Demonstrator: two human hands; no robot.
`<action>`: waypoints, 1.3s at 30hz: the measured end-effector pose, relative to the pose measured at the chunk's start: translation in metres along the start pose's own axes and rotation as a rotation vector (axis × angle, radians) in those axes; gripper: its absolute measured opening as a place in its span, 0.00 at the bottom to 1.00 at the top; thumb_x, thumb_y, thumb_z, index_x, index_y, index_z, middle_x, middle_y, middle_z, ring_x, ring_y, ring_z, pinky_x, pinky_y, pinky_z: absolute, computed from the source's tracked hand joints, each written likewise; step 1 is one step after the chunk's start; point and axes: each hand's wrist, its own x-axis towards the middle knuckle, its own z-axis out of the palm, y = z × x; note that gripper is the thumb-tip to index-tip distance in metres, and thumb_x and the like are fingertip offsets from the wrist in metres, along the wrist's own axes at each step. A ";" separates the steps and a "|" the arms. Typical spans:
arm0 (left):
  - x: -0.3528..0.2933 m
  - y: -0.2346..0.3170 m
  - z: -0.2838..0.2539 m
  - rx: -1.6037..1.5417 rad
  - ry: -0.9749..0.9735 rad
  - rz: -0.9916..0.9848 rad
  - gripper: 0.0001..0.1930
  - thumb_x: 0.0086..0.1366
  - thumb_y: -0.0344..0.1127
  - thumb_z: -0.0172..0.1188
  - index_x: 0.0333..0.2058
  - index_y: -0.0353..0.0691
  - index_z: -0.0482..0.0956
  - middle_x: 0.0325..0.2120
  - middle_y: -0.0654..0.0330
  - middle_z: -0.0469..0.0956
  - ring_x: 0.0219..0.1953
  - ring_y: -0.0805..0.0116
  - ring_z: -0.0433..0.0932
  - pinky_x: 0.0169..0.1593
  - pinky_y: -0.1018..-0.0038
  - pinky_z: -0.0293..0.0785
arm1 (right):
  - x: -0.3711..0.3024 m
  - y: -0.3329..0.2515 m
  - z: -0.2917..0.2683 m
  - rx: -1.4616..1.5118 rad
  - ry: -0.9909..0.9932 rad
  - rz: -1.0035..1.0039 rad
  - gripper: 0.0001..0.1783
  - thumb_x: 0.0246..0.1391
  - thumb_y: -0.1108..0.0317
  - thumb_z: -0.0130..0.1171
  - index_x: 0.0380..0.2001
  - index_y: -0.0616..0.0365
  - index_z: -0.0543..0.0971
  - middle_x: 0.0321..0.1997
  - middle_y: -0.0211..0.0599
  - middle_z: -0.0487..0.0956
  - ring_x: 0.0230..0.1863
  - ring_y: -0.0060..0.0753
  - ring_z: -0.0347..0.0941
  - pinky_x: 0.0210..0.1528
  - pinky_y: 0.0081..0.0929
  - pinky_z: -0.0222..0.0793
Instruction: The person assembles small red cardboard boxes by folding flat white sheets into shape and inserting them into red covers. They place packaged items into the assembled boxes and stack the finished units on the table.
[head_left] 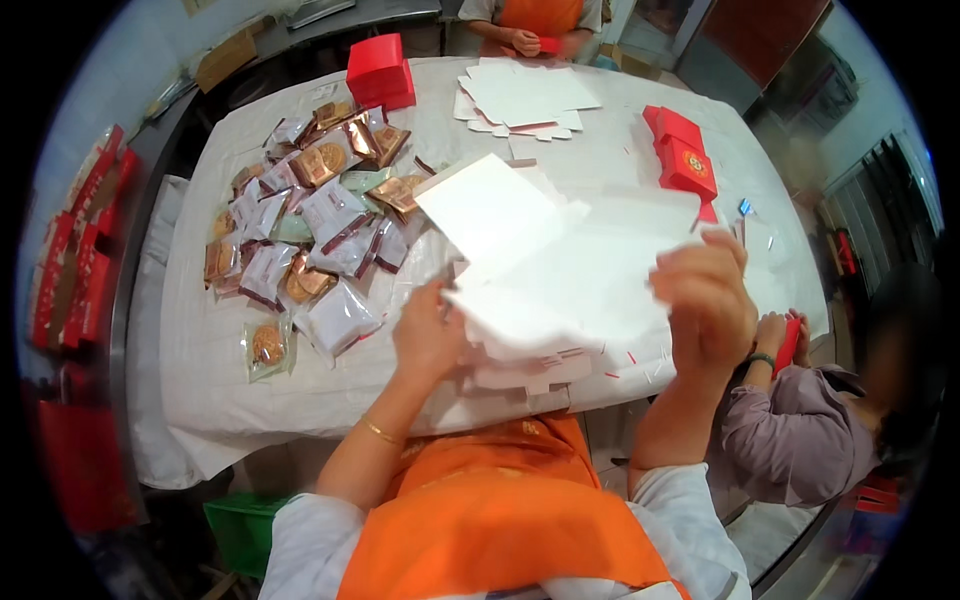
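Note:
A large white cardboard box blank, smeared by motion, is raised at a tilt over the near middle of the table. My left hand is closed at its left edge, fingertips partly hidden by the card. At the right edge, my right hand is curled, blurred, its fingers against the card. A square white panel shows at the upper left of the blank. Beneath it, more flat white blanks with cut tabs lie by the table's near edge.
Wrapped cakes are heaped on the left. A red box stack stands behind them; other red boxes sit right. White blanks lie at the far side. Co-workers handle red pieces at far side and right.

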 end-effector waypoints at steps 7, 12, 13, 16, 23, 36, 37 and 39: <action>0.026 -0.037 -0.032 -2.034 -0.475 -0.439 0.31 0.75 0.55 0.35 0.67 0.42 0.59 0.63 0.46 0.65 0.60 0.51 0.70 0.65 0.53 0.64 | -0.021 -0.029 -0.015 0.242 -0.262 0.079 0.05 0.39 0.73 0.60 0.22 0.48 0.77 0.28 0.24 0.80 0.48 0.39 0.75 0.68 0.53 0.50; 0.000 -0.031 -0.026 -1.569 -0.325 -0.254 0.30 0.75 0.52 0.39 0.70 0.47 0.54 0.61 0.47 0.66 0.57 0.51 0.74 0.59 0.55 0.73 | -0.092 0.017 0.024 0.339 -0.248 0.407 0.12 0.43 0.77 0.54 0.33 0.52 0.78 0.54 0.41 0.75 0.61 0.44 0.66 0.71 0.48 0.45; -0.005 -0.029 -0.026 -1.529 -0.291 -0.276 0.29 0.75 0.51 0.39 0.70 0.47 0.54 0.61 0.47 0.67 0.57 0.52 0.74 0.58 0.56 0.73 | -0.107 0.020 0.035 0.396 -0.170 0.478 0.14 0.45 0.77 0.54 0.38 0.53 0.78 0.59 0.43 0.72 0.62 0.44 0.65 0.71 0.46 0.46; -0.019 -0.020 -0.026 -1.411 -0.220 -0.338 0.28 0.73 0.42 0.43 0.69 0.42 0.54 0.58 0.49 0.70 0.54 0.58 0.76 0.58 0.63 0.74 | -0.152 0.016 0.063 0.536 0.071 0.700 0.21 0.58 0.71 0.51 0.56 0.56 0.71 0.68 0.45 0.61 0.66 0.41 0.61 0.70 0.41 0.50; -0.051 -0.007 -0.016 -1.166 -0.181 -0.472 0.23 0.68 0.30 0.51 0.61 0.31 0.65 0.49 0.55 0.75 0.49 0.69 0.75 0.53 0.73 0.72 | -0.185 -0.022 0.066 1.165 0.214 1.216 0.34 0.70 0.53 0.43 0.70 0.61 0.55 0.73 0.38 0.58 0.70 0.34 0.57 0.70 0.34 0.53; -0.062 0.047 -0.027 -0.784 -0.164 -0.095 0.35 0.68 0.32 0.53 0.69 0.38 0.49 0.58 0.50 0.63 0.38 0.74 0.74 0.42 0.76 0.73 | -0.117 0.014 0.044 0.547 -0.421 1.260 0.32 0.57 0.71 0.47 0.67 0.60 0.63 0.46 0.37 0.78 0.45 0.27 0.73 0.49 0.25 0.69; -0.060 0.043 -0.027 -0.783 -0.187 -0.040 0.35 0.67 0.32 0.54 0.69 0.38 0.49 0.58 0.50 0.63 0.40 0.72 0.74 0.44 0.74 0.73 | -0.114 0.014 0.044 0.498 -0.465 1.238 0.32 0.55 0.73 0.46 0.66 0.60 0.64 0.44 0.37 0.78 0.42 0.27 0.73 0.47 0.25 0.69; -0.054 0.036 -0.027 -0.780 -0.238 0.071 0.36 0.66 0.32 0.55 0.70 0.38 0.50 0.59 0.49 0.62 0.44 0.67 0.74 0.48 0.71 0.73 | -0.113 0.021 0.045 0.500 -0.526 1.213 0.31 0.53 0.75 0.45 0.63 0.61 0.67 0.42 0.36 0.78 0.40 0.26 0.73 0.45 0.25 0.70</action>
